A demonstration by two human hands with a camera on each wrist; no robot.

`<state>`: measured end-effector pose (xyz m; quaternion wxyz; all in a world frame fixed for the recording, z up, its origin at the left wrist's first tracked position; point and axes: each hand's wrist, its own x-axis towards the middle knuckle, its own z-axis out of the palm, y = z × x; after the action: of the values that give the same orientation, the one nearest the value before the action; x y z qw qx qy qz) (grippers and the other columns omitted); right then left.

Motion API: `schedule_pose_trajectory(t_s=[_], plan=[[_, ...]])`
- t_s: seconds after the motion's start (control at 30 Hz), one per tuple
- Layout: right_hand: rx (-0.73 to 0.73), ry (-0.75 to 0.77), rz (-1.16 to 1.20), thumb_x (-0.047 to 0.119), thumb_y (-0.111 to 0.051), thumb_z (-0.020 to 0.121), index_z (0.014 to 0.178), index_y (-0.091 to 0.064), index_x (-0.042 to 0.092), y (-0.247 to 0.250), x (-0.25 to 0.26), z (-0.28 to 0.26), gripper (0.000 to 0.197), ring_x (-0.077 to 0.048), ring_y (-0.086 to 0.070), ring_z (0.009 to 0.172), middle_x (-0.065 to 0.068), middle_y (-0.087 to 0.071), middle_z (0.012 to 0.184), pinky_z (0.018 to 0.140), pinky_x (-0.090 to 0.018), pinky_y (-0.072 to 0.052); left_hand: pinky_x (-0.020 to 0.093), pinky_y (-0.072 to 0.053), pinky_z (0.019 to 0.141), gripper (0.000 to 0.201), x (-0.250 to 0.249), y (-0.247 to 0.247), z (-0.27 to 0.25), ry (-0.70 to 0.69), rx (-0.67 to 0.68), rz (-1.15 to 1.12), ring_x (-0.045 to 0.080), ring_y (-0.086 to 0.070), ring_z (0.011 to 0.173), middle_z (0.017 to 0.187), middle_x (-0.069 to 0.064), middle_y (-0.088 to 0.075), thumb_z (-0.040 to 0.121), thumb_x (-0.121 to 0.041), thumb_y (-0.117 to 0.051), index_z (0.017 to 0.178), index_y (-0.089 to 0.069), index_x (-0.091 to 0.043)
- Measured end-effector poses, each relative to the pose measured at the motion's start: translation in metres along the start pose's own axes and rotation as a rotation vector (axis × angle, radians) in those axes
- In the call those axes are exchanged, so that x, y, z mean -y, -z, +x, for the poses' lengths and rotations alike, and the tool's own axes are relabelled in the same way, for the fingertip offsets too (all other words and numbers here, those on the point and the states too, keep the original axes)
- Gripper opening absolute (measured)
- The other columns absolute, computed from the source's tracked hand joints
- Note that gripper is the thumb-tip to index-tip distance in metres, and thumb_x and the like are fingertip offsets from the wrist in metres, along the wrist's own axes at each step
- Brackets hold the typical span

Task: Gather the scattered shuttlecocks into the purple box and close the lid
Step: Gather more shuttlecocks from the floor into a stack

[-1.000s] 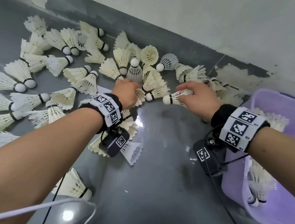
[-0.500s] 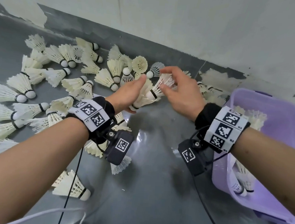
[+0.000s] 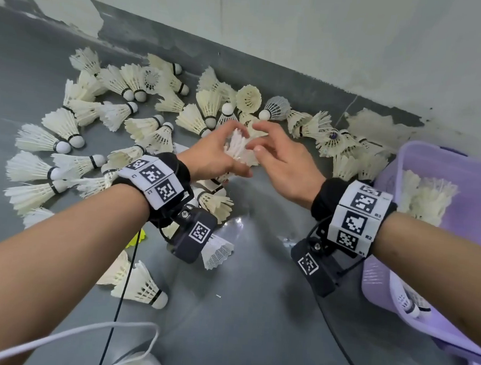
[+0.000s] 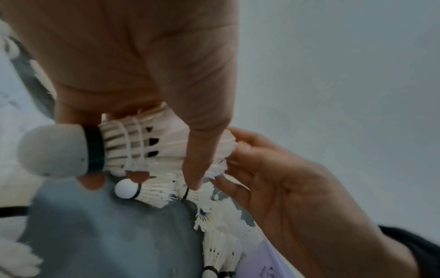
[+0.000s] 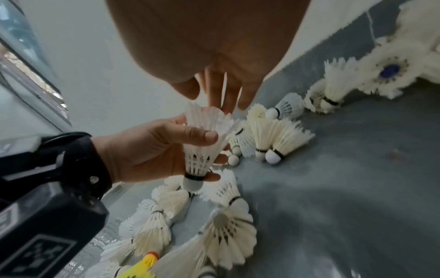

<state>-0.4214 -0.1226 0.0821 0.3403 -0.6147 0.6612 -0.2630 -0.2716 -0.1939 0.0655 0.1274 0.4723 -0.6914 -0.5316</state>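
Note:
My left hand (image 3: 221,155) grips a white feather shuttlecock (image 3: 237,149) above the grey floor, cork end down by the little finger. The left wrist view shows its cork (image 4: 52,150) and my fingers curled round the feathers. My right hand (image 3: 268,144) is right beside it, its fingers (image 5: 226,94) nearly straight and touching the feather tips. Many white shuttlecocks (image 3: 118,109) lie scattered across the floor beyond and left of both hands. The purple box (image 3: 470,177) stands open at the right, with several shuttlecocks (image 3: 422,196) inside.
A wall runs behind the pile. One shuttlecock (image 3: 139,286) lies near my left forearm, with a yellow one (image 3: 137,237) beside it. A white cable (image 3: 77,333) and a black one cross the floor near me. Bare grey floor (image 3: 253,298) lies between my arms.
Both hands have lifted off the floor and come together. The right hand brought a shuttlecock to the left hand's one, then loosened its fingers. The left hand keeps its grip.

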Motion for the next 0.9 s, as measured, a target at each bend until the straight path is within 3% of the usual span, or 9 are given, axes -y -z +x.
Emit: schedule_pose_trajectory(t_s=[0.1, 0.2, 0.3, 0.4, 0.5, 0.57, 0.73, 0.8, 0.9], plan=[[-0.060, -0.087, -0.062, 0.007, -0.048, 0.090, 0.123, -0.052, 0.021, -0.016, -0.015, -0.002, 0.036, -0.014, -0.055, 0.095, 0.000, -0.058, 0.106, 0.081, -0.021, -0.040, 0.028, -0.054, 0.069, 0.064, 0.015, 0.010, -0.006, 0.065, -0.110, -0.015, 0.017, -0.058, 0.087, 0.103, -0.001, -0.054, 0.070, -0.009, -0.082, 0.119, -0.043, -0.021], [0.229, -0.119, -0.228, 0.007, -0.055, 0.084, 0.112, -0.059, 0.021, -0.029, -0.027, -0.008, 0.032, -0.017, -0.056, 0.097, 0.001, -0.054, 0.104, 0.078, -0.022, -0.040, 0.020, -0.050, 0.053, 0.063, 0.028, 0.020, -0.014, 0.131, -0.180, -0.009, 0.009, -0.055, 0.073, 0.092, -0.007, -0.049, 0.073, -0.008, -0.080, 0.122, -0.042, -0.019], [0.464, -0.087, -0.297, 0.012, -0.064, 0.082, 0.103, -0.066, 0.022, -0.042, -0.025, -0.014, 0.023, -0.018, -0.060, 0.099, 0.002, -0.060, 0.100, 0.083, -0.026, -0.047, 0.020, -0.043, 0.057, 0.064, 0.041, 0.026, -0.024, 0.152, -0.204, 0.040, 0.005, -0.049, 0.072, 0.093, -0.005, -0.050, 0.072, -0.014, -0.082, 0.121, -0.043, -0.019], [0.614, -0.043, -0.313, 0.017, -0.073, 0.076, 0.113, -0.061, 0.028, -0.059, -0.019, -0.021, 0.041, -0.014, -0.060, 0.095, 0.007, -0.058, 0.101, 0.080, -0.023, -0.046, 0.022, -0.039, 0.058, 0.064, 0.054, 0.029, -0.034, 0.179, -0.209, 0.067, 0.006, -0.048, 0.074, 0.091, -0.006, -0.049, 0.069, -0.018, -0.084, 0.119, -0.043, -0.019], [0.669, 0.053, -0.379, 0.023, -0.079, 0.072, 0.126, -0.052, 0.032, -0.075, -0.018, -0.023, 0.061, -0.008, -0.052, 0.090, 0.010, -0.046, 0.103, 0.077, -0.020, -0.039, 0.032, -0.049, 0.074, 0.067, 0.068, 0.032, -0.044, 0.210, -0.192, 0.082, 0.016, -0.054, 0.088, 0.100, 0.000, -0.053, 0.065, -0.021, -0.087, 0.116, -0.044, -0.020], [0.651, 0.088, -0.387, 0.025, -0.078, 0.076, 0.126, -0.055, 0.029, -0.082, -0.021, -0.024, 0.055, -0.007, -0.049, 0.087, 0.010, -0.046, 0.102, 0.077, -0.019, -0.037, 0.035, -0.048, 0.078, 0.067, 0.073, 0.032, -0.050, 0.222, -0.177, 0.099, 0.019, -0.053, 0.092, 0.102, 0.002, -0.053, 0.064, -0.020, -0.087, 0.115, -0.044, -0.020], [0.484, 0.061, -0.310, 0.020, -0.057, 0.093, 0.112, -0.067, 0.022, -0.077, -0.023, -0.020, 0.022, -0.007, -0.050, 0.084, 0.010, -0.058, 0.088, 0.071, -0.015, -0.034, 0.025, -0.041, 0.069, 0.064, 0.076, 0.028, -0.058, 0.216, -0.117, 0.148, 0.021, -0.050, 0.097, 0.107, 0.005, -0.052, 0.063, -0.015, -0.087, 0.113, -0.047, -0.021], [0.368, 0.007, -0.246, 0.019, -0.051, 0.096, 0.101, -0.063, 0.016, -0.067, -0.022, -0.015, 0.013, -0.008, -0.050, 0.075, 0.013, -0.053, 0.078, 0.064, -0.016, -0.034, 0.028, -0.039, 0.070, 0.064, 0.074, 0.026, -0.060, 0.218, -0.086, 0.185, 0.025, -0.050, 0.103, 0.112, 0.008, -0.053, 0.064, -0.014, -0.086, 0.114, -0.046, -0.021], [0.113, -0.157, 0.031, 0.016, -0.045, 0.099, 0.095, -0.049, 0.019, -0.048, -0.023, -0.004, 0.007, -0.009, -0.052, 0.074, 0.006, -0.054, 0.085, 0.062, -0.015, -0.041, 0.029, -0.042, 0.069, 0.063, 0.065, 0.020, -0.060, 0.209, -0.017, 0.238, 0.027, -0.054, 0.099, 0.116, 0.015, -0.053, 0.068, -0.010, -0.082, 0.116, -0.044, -0.021]])
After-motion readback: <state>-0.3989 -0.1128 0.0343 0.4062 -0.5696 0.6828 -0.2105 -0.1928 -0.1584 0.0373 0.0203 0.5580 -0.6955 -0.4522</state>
